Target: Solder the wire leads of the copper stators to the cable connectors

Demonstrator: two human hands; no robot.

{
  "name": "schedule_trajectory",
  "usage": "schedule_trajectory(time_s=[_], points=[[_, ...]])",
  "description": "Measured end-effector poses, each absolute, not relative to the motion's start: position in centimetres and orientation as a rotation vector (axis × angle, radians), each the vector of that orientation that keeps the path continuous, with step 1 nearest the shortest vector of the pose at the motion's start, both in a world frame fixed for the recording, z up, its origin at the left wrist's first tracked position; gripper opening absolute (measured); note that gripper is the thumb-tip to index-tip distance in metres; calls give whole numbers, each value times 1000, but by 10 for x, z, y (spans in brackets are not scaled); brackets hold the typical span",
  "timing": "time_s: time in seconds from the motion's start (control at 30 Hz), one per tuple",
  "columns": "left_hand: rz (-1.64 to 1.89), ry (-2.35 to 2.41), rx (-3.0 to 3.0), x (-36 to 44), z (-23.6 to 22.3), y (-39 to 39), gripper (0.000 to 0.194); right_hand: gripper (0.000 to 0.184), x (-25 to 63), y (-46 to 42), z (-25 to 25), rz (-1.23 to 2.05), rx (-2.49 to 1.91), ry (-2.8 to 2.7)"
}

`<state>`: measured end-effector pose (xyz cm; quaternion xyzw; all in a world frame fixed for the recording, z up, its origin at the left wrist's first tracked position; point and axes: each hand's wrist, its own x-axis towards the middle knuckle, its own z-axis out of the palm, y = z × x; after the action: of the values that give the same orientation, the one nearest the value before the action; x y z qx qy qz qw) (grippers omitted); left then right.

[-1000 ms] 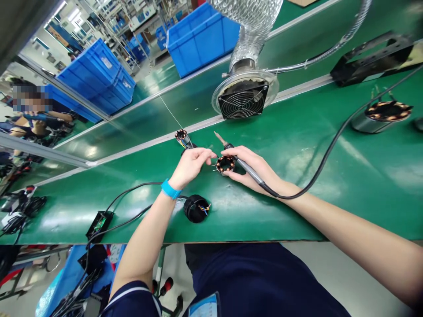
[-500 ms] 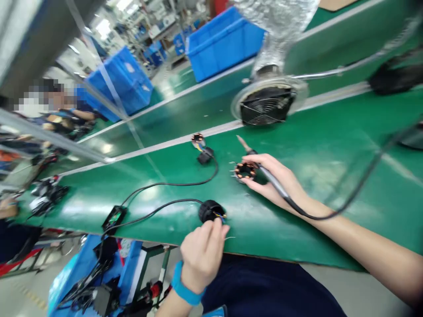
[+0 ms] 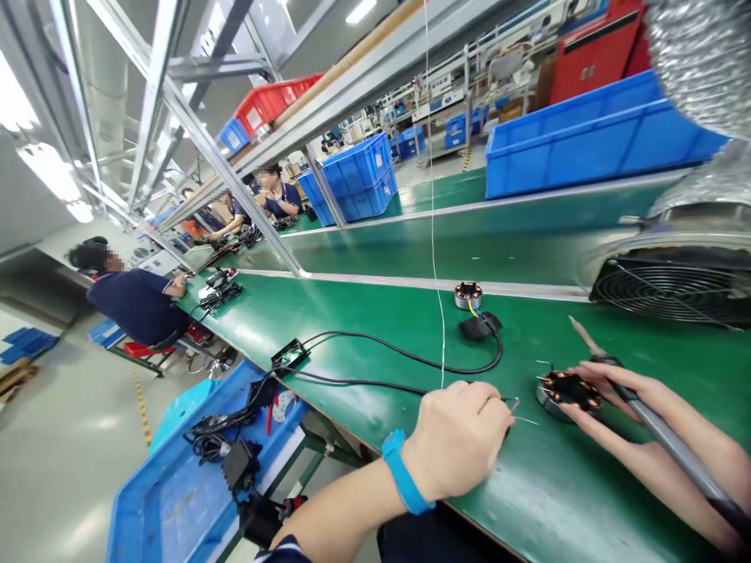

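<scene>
My right hand holds a soldering iron, its tip pointing up and left. The thumb and fingers of the same hand also grip the side of a motor stator, a metal ring with copper windings standing on the green bench. My left hand is closed, left of the stator. A thin solder wire hangs from above and runs down to this hand; a thin silvery end sticks out past its fingers. A black cable leads under the hand, which hides the cable's end.
Another stator with coloured wires joins a black housing. An open black box with a circuit board lies at the bench edge. A fan stands at right. Below left is a blue tray. Co-workers sit further left.
The view has swung left and up. My left hand has come away from the open end of the black round housing, now hidden, and lies closer to the stator. My right hand still holds iron and stator.
</scene>
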<state>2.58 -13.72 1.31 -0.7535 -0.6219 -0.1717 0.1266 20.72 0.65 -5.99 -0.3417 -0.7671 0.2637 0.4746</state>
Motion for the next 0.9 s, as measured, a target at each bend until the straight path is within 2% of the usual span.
schedule_trajectory(time_s=[0.17,0.3,0.53,0.9], points=[[-426,-1873,-2383,6,34,-118,18,45,200,3,-47,567,-795,-1912],[-541,-2044,-2622,-3,43,-105,13,37,204,-15,-21,502,-703,-1926],[-772,-2174,-2787,0,35,-90,14,43,186,-38,-9,819,-559,-1890],[-860,-2393,-2657,5,19,-94,18,35,175,-50,-23,895,-573,-1777]])
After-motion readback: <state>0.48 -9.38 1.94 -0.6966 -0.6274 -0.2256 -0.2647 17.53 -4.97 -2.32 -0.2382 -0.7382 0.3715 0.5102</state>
